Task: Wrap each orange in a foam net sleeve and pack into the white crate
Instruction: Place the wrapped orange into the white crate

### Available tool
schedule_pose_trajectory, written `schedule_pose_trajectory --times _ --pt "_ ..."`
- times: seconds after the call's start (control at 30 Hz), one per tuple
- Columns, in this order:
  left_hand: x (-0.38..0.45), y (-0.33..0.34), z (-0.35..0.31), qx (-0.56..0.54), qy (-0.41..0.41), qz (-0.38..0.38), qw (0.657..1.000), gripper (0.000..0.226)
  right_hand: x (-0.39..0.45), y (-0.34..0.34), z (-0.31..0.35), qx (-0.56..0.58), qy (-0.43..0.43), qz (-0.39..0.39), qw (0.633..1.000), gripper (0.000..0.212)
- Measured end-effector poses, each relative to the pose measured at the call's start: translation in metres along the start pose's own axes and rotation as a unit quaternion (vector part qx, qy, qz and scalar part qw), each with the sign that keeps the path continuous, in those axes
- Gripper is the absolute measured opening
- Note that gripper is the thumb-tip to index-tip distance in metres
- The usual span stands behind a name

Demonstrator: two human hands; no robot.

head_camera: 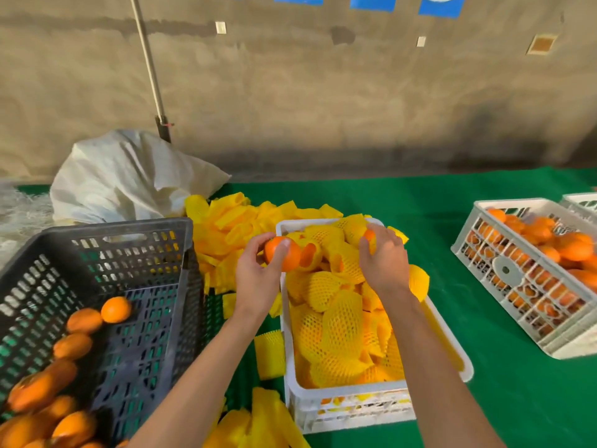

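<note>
Surface: green cloth [420, 202].
Left hand [258, 270]: grips bare orange [281, 253], over crate's far-left corner.
Right hand [384, 253]: curled on a wrapped orange [366, 236] (half hidden).
Crate [323, 400]: white, full of netted fruit.
Sleeves [232, 221]: piled left.

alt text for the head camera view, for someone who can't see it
Over a white crate of net-wrapped oranges, the left hand holds a bare orange while the right hand sets a sleeved orange down. A dark crate of bare oranges stands left.
</note>
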State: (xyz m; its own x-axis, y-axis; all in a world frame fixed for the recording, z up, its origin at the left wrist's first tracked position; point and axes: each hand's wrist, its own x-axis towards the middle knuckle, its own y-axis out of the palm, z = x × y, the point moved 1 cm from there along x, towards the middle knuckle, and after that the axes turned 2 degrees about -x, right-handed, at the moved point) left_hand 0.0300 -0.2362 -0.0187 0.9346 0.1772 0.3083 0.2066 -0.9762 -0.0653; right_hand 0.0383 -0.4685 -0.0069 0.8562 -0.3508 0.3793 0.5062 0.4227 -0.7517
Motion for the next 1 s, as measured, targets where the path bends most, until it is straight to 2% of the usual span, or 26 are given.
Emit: schedule_pose_trajectory --times 0.13,0.2,0.3,0.43,0.53,0.6,0.67,0.73,0.8,1.0 --pt "-0.001 -0.023 0.003 0.01 -0.013 -0.008 1.0 0.041 -0.025 0.012 0.065 0.115 -0.096 0.005 0.989 0.04" --pt "-0.002 -0.04 0.001 0.016 -0.01 -0.028 0.999 0.04 -0.041 0.025 0.097 0.157 -0.126 0.04 0.979 0.039" --pt "-0.001 -0.074 0.003 0.061 -0.011 -0.075 0.995 0.037 -0.071 0.061 0.132 0.161 -0.155 0.109 0.969 0.038" --pt "-0.008 -0.111 0.015 0.087 -0.021 -0.076 0.993 0.039 -0.12 0.126 0.142 0.069 -0.101 0.232 0.965 0.037" --pt "-0.022 -0.122 0.03 0.117 -0.028 -0.033 0.992 0.042 -0.16 0.179 0.127 0.034 -0.037 0.314 0.948 0.025" --pt "-0.027 -0.126 0.037 0.107 -0.028 -0.004 0.994 0.04 -0.179 0.204 0.103 -0.054 -0.009 0.349 0.936 0.029" --pt "-0.027 -0.128 0.041 0.077 -0.031 0.017 0.996 0.034 -0.193 0.217 0.076 -0.16 -0.062 0.368 0.914 0.035" --pt "-0.026 -0.126 0.044 0.051 -0.037 0.026 0.998 0.029 -0.204 0.228 0.054 -0.273 -0.14 0.393 0.867 0.037" --pt "-0.025 -0.125 0.046 0.044 -0.037 0.017 0.998 0.029 -0.206 0.23 0.045 -0.32 -0.167 0.394 0.845 0.039" --pt "-0.023 -0.132 0.047 0.001 -0.077 0.0 0.997 0.047 -0.198 0.231 0.049 -0.343 -0.137 0.402 0.838 0.032"
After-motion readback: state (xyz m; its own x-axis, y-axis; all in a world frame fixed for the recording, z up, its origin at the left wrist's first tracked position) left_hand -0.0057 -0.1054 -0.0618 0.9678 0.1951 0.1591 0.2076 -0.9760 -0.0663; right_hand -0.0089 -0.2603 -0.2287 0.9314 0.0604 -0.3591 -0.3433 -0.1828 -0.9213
